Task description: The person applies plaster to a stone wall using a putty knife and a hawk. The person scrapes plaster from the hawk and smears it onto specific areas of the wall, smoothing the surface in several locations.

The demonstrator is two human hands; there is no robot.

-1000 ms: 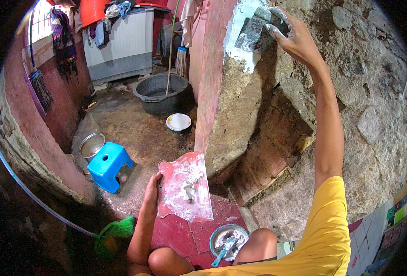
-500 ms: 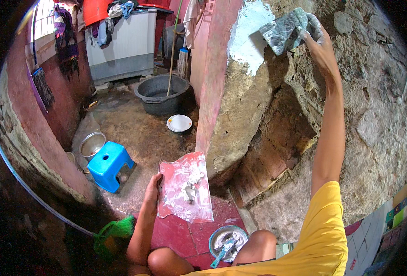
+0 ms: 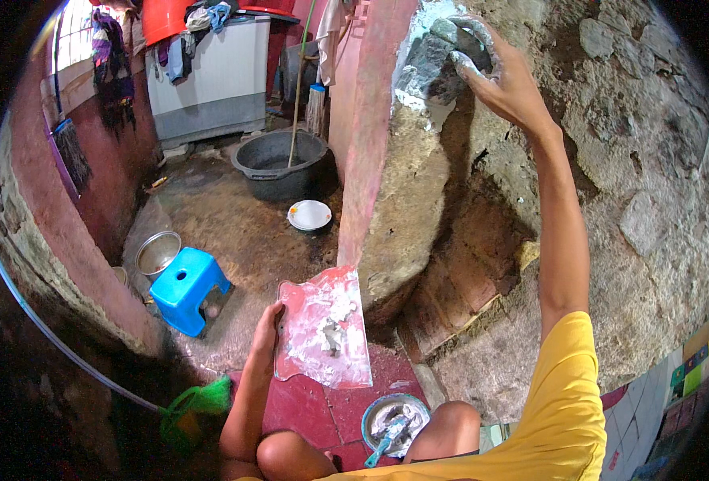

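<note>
Paste (image 3: 345,308) could slide off the red board (image 3: 293,301) if the left hand (image 3: 268,324), clamped on its left edge alone, lets it tip. At the far right, the right hand (image 3: 497,80) is clamped on a grey pad (image 3: 428,59), which lies against a white patch (image 3: 415,102) on the stone wall (image 3: 643,160); uneven pressure there would probably drag ridges into the coat, and the rough stone just right of it might shed grit. The two hands are well apart. The paste bowl (image 3: 367,420) sits near, just beside the right knee (image 3: 455,425), so a shifted leg might knock it over. Counted: two hands, one board, one pad, one white patch, one paste bowl with one blue-handled spatula (image 3: 378,451) in it; to the left and farther off, one blue stool (image 3: 180,295), one metal basin (image 3: 159,249), one white plate (image 3: 310,214) and one black tub (image 3: 270,187).
</note>
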